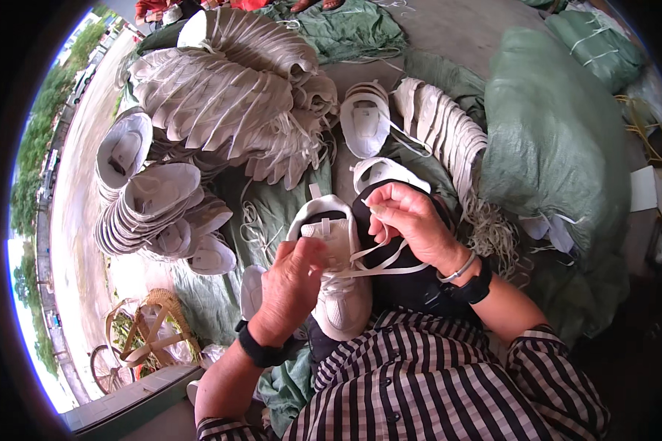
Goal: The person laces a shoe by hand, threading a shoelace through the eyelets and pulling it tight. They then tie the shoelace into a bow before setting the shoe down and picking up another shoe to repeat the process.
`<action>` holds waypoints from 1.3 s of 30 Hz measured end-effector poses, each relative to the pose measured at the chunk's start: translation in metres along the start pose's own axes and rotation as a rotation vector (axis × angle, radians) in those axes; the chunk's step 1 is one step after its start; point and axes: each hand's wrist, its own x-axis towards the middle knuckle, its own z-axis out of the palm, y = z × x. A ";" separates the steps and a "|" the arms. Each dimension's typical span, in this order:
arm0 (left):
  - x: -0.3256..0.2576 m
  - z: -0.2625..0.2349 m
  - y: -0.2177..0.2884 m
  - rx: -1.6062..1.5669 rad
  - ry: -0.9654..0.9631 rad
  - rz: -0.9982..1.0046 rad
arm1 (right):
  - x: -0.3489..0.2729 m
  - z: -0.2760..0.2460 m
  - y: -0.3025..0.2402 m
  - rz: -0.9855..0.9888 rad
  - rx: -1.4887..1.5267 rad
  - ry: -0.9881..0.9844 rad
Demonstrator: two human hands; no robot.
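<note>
A white shoe upper [343, 312] with a mesh toe rests at my lap, its toe pointing toward me. A flat white shoelace [390, 270] runs through its upper eyelets and stretches to the right. My right hand [412, 224] is raised right of the tongue, with thumb and forefinger pinched on the lace. Against the left side of the lacing, my left hand [287, 283] has its fingers curled; what lies between the fingertips is hidden. Another white upper [390, 171] lies just beyond my right hand, partly covered by dark cloth. A pale piece [251, 290] sits beside my left hand.
A large pile of nested uppers [221, 95] stands far left, with more stacks [154, 209] nearer. A row of uppers [441, 125] and a bundle of laces [493, 239] lie right. Beyond them bulges a green sack [555, 132]. A woven basket [165, 312] stands lower left.
</note>
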 end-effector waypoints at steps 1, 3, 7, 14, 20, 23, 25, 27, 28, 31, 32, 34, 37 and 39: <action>-0.003 0.005 0.000 0.005 0.002 -0.003 | -0.001 0.001 -0.004 0.022 0.010 -0.008; -0.006 0.014 0.004 0.082 0.164 0.071 | -0.007 0.004 -0.015 0.048 -0.027 -0.005; 0.000 0.013 0.001 0.205 0.151 0.268 | -0.009 0.001 -0.011 0.027 -0.177 -0.127; -0.005 0.012 0.003 0.506 0.131 0.509 | -0.008 0.017 -0.005 -0.190 -0.540 -0.075; -0.003 0.019 0.009 0.549 0.034 0.502 | 0.003 0.028 0.006 -0.422 -0.863 -0.019; -0.018 0.023 0.019 -0.052 0.056 0.485 | 0.007 0.028 0.020 -0.440 -1.087 -0.103; -0.029 0.027 0.027 -0.160 -0.078 0.528 | 0.005 0.033 0.020 -0.467 -1.134 -0.083; -0.032 0.024 0.031 -0.071 -0.146 0.513 | 0.005 0.034 0.020 -0.515 -1.193 -0.100; -0.029 0.019 0.028 -0.034 -0.062 0.573 | 0.006 0.032 0.021 -0.513 -1.182 -0.119; -0.007 0.004 0.008 0.126 0.215 0.524 | 0.000 0.030 0.017 -0.538 -1.129 -0.190; 0.001 -0.009 0.007 0.170 0.233 0.468 | -0.002 0.031 0.017 -0.559 -1.150 -0.171; 0.018 -0.015 -0.001 0.381 0.193 0.470 | -0.003 0.032 0.018 -0.538 -1.215 -0.187; 0.020 -0.016 -0.008 0.527 0.057 0.452 | 0.000 0.037 0.013 -0.524 -1.350 -0.231; 0.018 -0.015 -0.011 0.556 -0.040 0.413 | 0.000 0.041 0.010 -0.486 -1.484 -0.294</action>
